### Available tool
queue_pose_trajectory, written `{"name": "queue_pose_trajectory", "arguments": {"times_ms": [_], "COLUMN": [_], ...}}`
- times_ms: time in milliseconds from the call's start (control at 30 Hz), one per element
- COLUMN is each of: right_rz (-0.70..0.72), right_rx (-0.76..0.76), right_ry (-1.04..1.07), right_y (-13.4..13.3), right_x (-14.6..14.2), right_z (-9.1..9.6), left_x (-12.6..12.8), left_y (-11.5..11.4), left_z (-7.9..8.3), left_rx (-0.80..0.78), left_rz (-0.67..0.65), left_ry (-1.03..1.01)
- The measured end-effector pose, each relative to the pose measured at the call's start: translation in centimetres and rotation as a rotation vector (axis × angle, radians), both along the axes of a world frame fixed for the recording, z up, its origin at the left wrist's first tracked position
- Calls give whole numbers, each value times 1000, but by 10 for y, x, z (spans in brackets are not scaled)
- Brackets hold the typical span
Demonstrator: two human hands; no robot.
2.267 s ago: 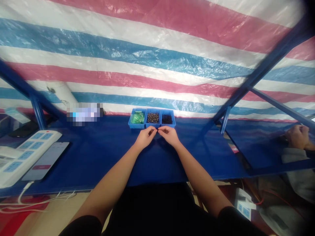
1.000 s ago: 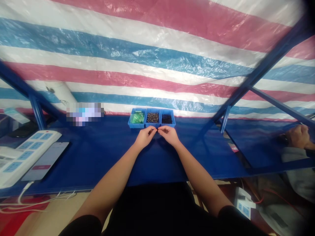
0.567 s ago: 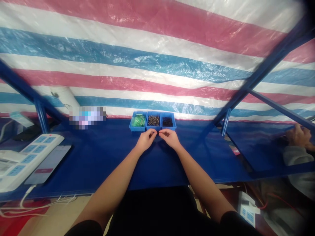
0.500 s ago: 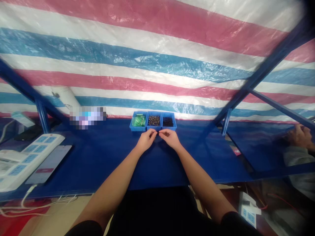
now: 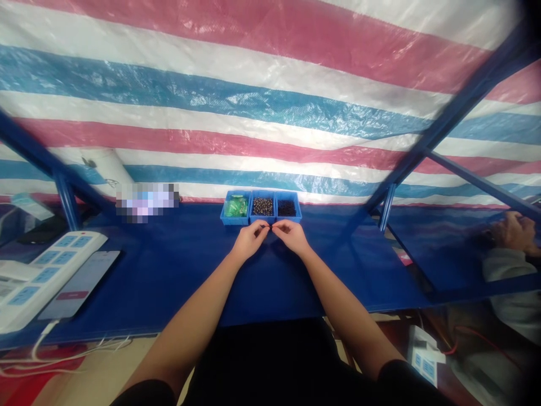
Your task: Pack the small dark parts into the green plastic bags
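Three small blue bins stand side by side at the back of the blue table top (image 5: 346, 282). The left bin (image 5: 228, 221) holds green packets (image 5: 235, 205), the middle bin (image 5: 262, 221) brownish-black beads (image 5: 262, 206), and the right bin (image 5: 289, 219) finer black pieces (image 5: 286, 208). Just in front of the bins, my left hand (image 5: 250, 239) and my right hand (image 5: 292, 237) meet at the fingertips. Between them they pinch a tiny dark item (image 5: 269, 226), mostly hidden by the fingers.
At the left of the table lie a white power strip (image 5: 54, 276) and a phone (image 5: 80, 285). A striped tarp (image 5: 270, 101) hangs behind blue frame bars (image 5: 460, 107). Off to the right, a co-worker's hand (image 5: 513, 231) shows beyond a bar.
My hands stay together at the same pinch in front of the bins. The whole view shifts slightly as my head moves.
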State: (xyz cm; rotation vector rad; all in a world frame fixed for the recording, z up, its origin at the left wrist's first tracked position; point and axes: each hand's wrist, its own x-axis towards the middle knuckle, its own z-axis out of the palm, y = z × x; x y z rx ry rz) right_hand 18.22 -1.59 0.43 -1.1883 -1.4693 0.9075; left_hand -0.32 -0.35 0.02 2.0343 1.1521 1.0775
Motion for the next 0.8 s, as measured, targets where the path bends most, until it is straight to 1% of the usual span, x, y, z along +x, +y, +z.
{"name": "queue_pose_trajectory", "arguments": {"times_ms": [167,467,600,800], "right_rz": [-1,1,2,25], "right_rx": [-7,18,27,14], "right_ry": [-21,-6,-6,29], "right_y": [0,0,1,1], "right_x": [0,-1,0,-1], "right_z": [0,0,-2,-3], "left_x": [0,1,2,1], "left_y": [0,-2,-1,-1], "left_z": [1,3,1,2], "left_rx": [16,-19,15,36], "left_rz": [12,6,22,5], "left_ry": [2,18,-4,23]}}
